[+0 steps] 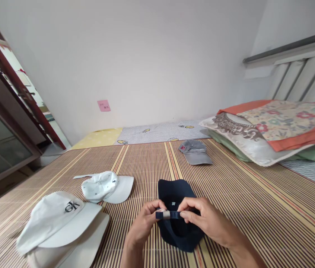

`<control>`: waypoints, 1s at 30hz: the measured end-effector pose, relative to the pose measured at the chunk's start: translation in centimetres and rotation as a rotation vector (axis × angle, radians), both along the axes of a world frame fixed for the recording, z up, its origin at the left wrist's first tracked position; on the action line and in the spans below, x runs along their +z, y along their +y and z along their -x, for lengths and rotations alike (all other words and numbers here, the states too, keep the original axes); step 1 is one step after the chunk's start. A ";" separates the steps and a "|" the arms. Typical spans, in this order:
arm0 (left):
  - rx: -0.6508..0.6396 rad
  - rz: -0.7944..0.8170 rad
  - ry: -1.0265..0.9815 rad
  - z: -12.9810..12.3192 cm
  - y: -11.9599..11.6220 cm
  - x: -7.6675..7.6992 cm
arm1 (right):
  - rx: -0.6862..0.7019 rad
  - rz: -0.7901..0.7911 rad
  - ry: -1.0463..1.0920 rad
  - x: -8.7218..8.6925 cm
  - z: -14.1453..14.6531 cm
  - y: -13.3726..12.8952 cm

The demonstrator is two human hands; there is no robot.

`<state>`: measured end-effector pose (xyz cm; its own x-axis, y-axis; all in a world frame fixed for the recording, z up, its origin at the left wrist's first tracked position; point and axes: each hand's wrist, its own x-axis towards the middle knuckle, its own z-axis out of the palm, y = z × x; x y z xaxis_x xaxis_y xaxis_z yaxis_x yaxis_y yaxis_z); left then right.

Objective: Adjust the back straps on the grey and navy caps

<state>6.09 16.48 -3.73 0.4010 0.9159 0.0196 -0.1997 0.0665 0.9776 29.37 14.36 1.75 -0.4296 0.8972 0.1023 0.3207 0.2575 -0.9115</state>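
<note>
A navy baseball cap (pixel 177 190) lies on the striped bamboo mat, its brim pointing away from me and its back opening towards me. My left hand (pixel 145 219) pinches the left end of the cap's back strap (pixel 167 214), which has a light metal-looking buckle. Thumb and forefinger of my right hand (pixel 202 216) grip the strap's right side. To the left sits a white cap (pixel 101 186) with small dark marks and a loose strap end. Nearer me, a white cap with black lettering (pixel 54 216) rests on another pale cap (pixel 90 245).
A grey cap (pixel 193 150) lies farther back on the bamboo mat (pixel 143 160). Pillows with an orange-edged floral cover (pixel 286 119) are piled at the right, by a bed rail. Behind the mat is a white wall with a pink note (pixel 103 105); a door (pixel 31 100) stands at the left.
</note>
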 end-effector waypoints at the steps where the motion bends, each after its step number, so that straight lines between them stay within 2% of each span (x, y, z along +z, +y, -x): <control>1: -0.002 0.002 0.005 0.0 0.0 0.0 | 0.002 -0.005 -0.004 0.0 0.0 0.0; 10: -0.014 -0.024 0.008 -0.1 0.5 -1.1 | -0.010 -0.028 -0.032 0.2 0.2 -0.2; 20: -0.036 -0.012 0.013 -0.2 0.1 0.0 | -0.014 -0.020 -0.034 0.3 0.3 -0.3; 30: -0.037 -0.003 0.034 -0.1 0.0 0.3 | -0.013 -0.008 -0.031 0.0 0.5 -0.2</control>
<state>6.17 16.44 -3.48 0.4352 0.9003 0.0082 -0.1633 0.0700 0.9841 28.83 14.14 1.73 -0.4205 0.9021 0.0968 0.3520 0.2606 -0.8990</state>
